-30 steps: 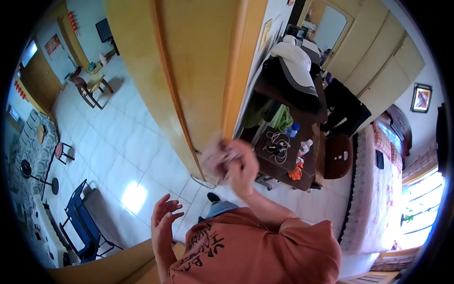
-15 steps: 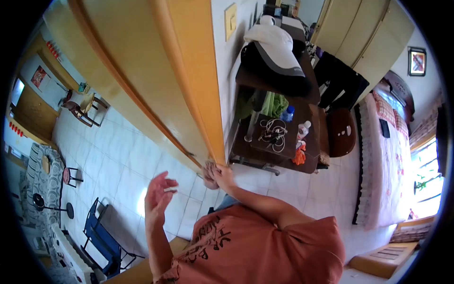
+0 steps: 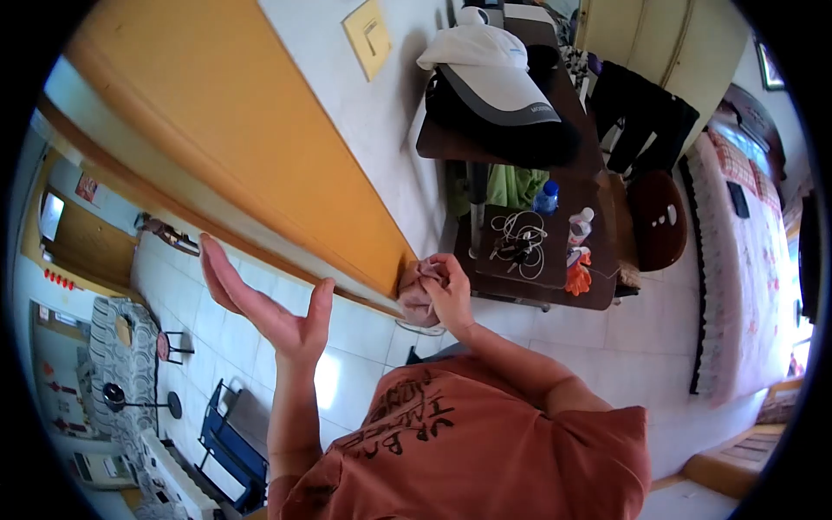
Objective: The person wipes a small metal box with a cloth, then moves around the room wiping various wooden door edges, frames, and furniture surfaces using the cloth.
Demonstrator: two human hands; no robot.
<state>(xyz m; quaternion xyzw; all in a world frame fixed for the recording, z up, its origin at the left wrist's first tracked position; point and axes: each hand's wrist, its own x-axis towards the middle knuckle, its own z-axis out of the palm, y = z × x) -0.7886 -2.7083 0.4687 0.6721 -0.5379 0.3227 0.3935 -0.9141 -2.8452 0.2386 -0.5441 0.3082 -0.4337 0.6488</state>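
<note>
A crumpled pinkish cloth [image 3: 417, 295] is bunched in my right hand [image 3: 449, 295], against the lower part of the yellow wooden door frame [image 3: 251, 130]. The fingers of that hand are wrapped round the cloth. My left hand [image 3: 276, 316] is raised to the left of the frame with thumb and fingers spread, holding nothing. It is nearest to the door's brown edge.
A dark desk [image 3: 572, 113] at the right bears a white cap [image 3: 485, 65], cables [image 3: 520, 244], a blue-capped bottle [image 3: 546, 198] and an orange item [image 3: 579, 274]. Beyond are a brown chair [image 3: 656, 220] and a bed [image 3: 745, 277]. A folding chair [image 3: 230, 446] stands lower left.
The view has turned and come closer to the frame. My right hand with the cloth has come to the frame's lower edge. My left hand has risen and its fingers have spread.
</note>
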